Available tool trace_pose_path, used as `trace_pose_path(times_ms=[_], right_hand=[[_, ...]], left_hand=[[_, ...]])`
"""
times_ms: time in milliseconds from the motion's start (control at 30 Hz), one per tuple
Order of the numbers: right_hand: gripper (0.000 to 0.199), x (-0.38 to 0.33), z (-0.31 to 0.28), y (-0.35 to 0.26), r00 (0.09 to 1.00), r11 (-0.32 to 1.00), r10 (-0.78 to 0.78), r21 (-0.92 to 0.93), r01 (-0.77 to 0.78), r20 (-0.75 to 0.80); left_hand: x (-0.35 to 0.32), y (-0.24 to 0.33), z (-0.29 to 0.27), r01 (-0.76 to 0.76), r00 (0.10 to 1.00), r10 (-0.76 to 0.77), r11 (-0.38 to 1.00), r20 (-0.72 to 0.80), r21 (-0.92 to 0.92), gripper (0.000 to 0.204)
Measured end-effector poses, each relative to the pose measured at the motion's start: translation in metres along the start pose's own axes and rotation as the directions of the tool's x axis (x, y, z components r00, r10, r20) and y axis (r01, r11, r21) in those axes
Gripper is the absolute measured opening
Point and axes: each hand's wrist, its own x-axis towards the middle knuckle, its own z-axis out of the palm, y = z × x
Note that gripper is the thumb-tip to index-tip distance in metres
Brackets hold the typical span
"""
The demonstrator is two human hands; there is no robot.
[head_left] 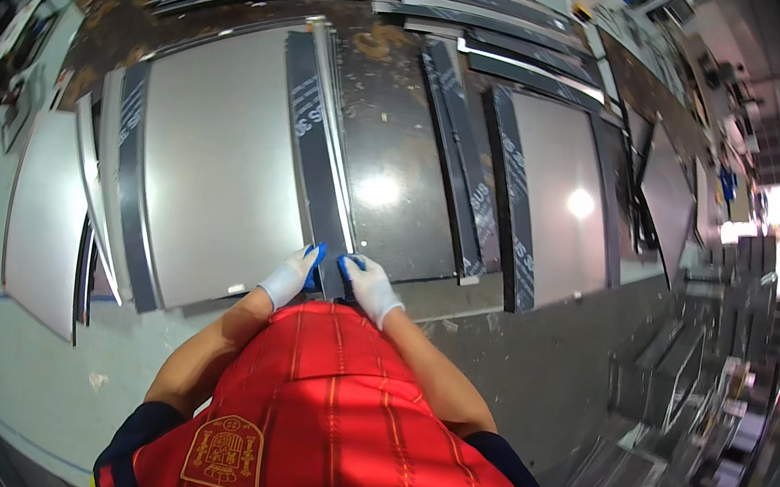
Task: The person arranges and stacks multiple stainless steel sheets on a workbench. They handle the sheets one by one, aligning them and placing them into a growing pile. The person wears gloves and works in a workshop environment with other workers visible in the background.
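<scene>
The long, narrow strip with dark grey printed film (320, 189) has its near end between our hands and runs away from our fingers, leaning a little to the left at its far end. Our left hand (294, 275), in a white glove with blue fingertips, grasps the strip's near end from the left side. Our right hand (369, 287), gloved alike, grasps it from the right, its fingers bent in at the edge. We cannot tell how hard either one presses.

Just beyond our right fingers, a thin, shiny silver edging (334, 101) follows the strip along its right side. To the left of our left fingers, a broad, brushed silver metal panel (222, 160) lies beside the strip; we cannot tell whether the two are joined. Farther left is a pale, smooth panel (50, 216) set at an angle.

Ahead and to the right of our right fingers, we see a dark, glossy flat surface (402, 160) with a bright glare on it, then long, dark film-covered bars (453, 153), and beyond those a smaller silver panel with dark borders (561, 198). Well ahead of our fingers lie more dark and silver strips (500, 25), set crosswise. Nearer than our fingers is our red striped shirt (327, 404).
</scene>
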Motion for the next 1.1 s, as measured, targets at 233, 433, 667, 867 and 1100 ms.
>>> trace_pose_path(times_ms=[233,433,667,867,1100], right_hand=[[0.034,-0.020,-0.008,0.010,0.852,0.961,-0.244,-0.231,0.150,-0.463],[0.041,-0.015,-0.045,0.032,0.772,0.964,-0.247,-0.228,0.135,-0.586],[0.042,0.037,-0.100,0.045,0.746,0.892,-0.173,-0.423,-0.157,-0.643],[0.057,0.044,-0.077,0.026,0.771,0.547,-0.338,-0.779,-0.305,-0.539],[0.060,0.051,0.005,0.005,0.915,0.630,-0.350,-0.774,0.070,-0.202]], left_hand=[[-0.015,0.015,-0.004,0.188,0.975,-0.180,0.981,0.132,-0.052,0.051],[-0.042,0.010,-0.033,0.226,0.974,-0.225,0.961,0.021,-0.160,0.048],[-0.085,-0.006,-0.064,0.207,0.958,-0.260,0.916,-0.118,-0.343,0.035],[-0.168,-0.030,-0.096,-0.038,0.735,-0.091,0.984,-0.672,-0.174,0.025],[-0.230,-0.051,-0.172,0.440,-0.083,0.385,0.842,-0.919,0.313,0.054]])
